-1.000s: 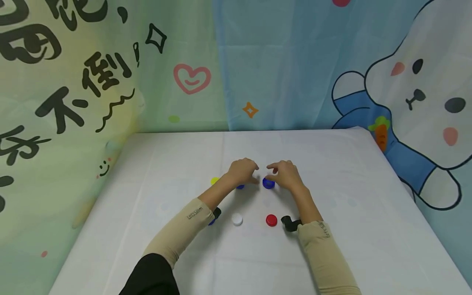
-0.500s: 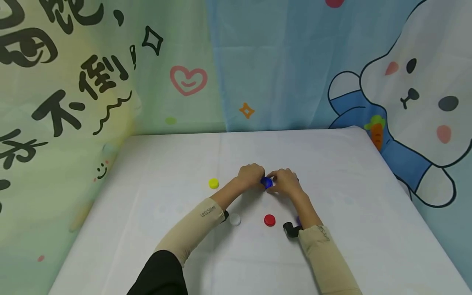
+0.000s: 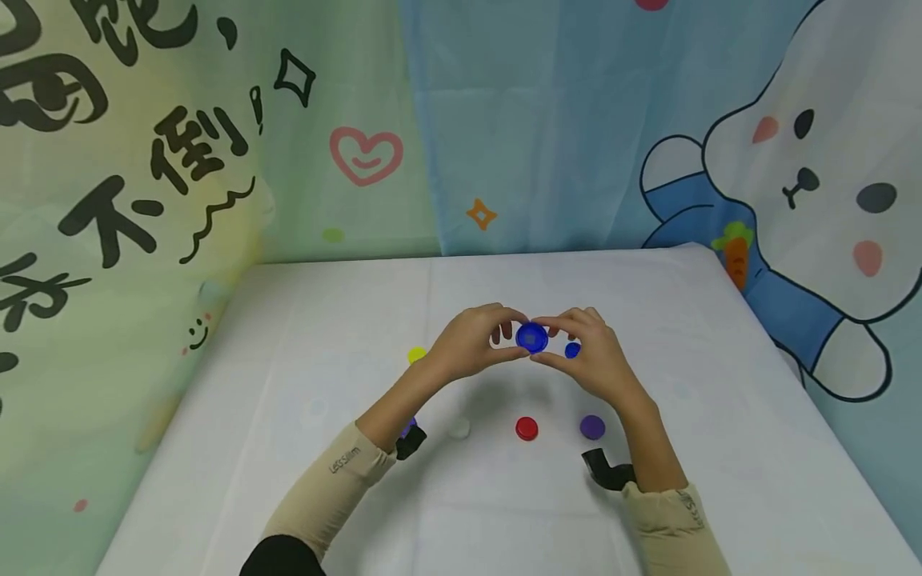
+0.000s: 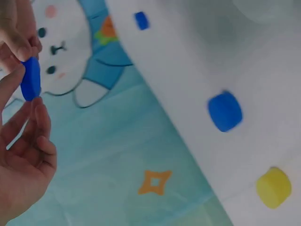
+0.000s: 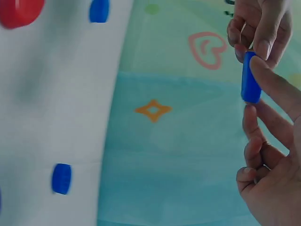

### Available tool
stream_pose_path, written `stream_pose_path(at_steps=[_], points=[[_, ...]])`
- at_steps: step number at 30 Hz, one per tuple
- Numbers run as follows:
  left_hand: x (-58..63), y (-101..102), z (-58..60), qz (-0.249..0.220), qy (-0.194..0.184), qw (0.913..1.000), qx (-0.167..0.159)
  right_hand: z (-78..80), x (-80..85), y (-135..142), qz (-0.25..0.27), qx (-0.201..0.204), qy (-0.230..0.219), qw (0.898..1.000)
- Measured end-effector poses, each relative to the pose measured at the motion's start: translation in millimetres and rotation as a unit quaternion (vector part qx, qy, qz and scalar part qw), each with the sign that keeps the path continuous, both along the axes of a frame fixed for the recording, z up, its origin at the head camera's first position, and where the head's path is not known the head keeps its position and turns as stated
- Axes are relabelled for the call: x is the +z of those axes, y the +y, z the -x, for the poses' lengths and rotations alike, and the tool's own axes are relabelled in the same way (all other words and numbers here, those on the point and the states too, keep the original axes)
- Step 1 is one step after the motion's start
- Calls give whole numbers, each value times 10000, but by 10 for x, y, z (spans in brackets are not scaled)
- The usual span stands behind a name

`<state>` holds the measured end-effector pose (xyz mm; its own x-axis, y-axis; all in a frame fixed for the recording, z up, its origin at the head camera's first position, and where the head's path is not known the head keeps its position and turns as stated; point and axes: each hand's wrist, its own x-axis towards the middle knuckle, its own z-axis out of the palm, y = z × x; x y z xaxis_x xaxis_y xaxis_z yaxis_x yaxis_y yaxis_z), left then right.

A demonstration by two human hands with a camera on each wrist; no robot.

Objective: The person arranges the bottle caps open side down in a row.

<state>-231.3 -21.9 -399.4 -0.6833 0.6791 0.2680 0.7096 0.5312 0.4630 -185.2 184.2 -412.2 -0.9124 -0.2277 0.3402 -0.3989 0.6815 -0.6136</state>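
Observation:
A blue bottle cap (image 3: 531,338) is held up above the table, its hollow side toward the head camera. My left hand (image 3: 479,340) pinches its left edge between thumb and fingertips. On the opposite edge, my right hand (image 3: 587,352) pinches it the same way. Both wrist views show the blue cap (image 4: 31,79) edge-on as a thin disc between the two hands. Behind the right fingers, a smaller-looking blue cap (image 3: 572,350) shows on the table. Another blue cap (image 4: 225,111) lies beside the yellow cap (image 4: 274,187) in the left wrist view.
On the white-covered table (image 3: 461,520) lie a yellow cap (image 3: 416,354), a white cap (image 3: 459,429), a red cap (image 3: 527,429) and a purple cap (image 3: 593,427). A bluish-purple cap (image 3: 410,426) is partly hidden by the left wrist. A printed cloth (image 3: 540,160) hangs behind the table.
The hands came together at a blue cap on the table, then raised it toward the head camera between both sets of fingers. The purple cap and another blue cap came into sight.

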Motion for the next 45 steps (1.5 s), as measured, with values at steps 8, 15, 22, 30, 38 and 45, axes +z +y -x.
stream_pose_path(at_steps=[8, 15, 22, 30, 38, 45], points=[[106, -113, -349, -1191, 6, 9923, -336, -342, 154, 3, 435, 233, 629, 9968], [119, -170, -472, -1575, -176, 9864, -440, -439, 181, -24, 621, 379, 701, 9949], [90, -208, -498, -1900, -2241, 9557, 149, -450, 147, -50, 605, 366, 661, 9953], [70, -192, -494, -2008, -3929, 8948, 689, -460, 134, -56, 594, 400, 678, 9951], [50, -155, -508, -2062, -3878, 8947, 816, -463, 112, -69, 555, 416, 689, 9952], [37, -158, -535, -2160, -2548, 9395, 753, -457, 86, -70, 620, 415, 402, 9964]])
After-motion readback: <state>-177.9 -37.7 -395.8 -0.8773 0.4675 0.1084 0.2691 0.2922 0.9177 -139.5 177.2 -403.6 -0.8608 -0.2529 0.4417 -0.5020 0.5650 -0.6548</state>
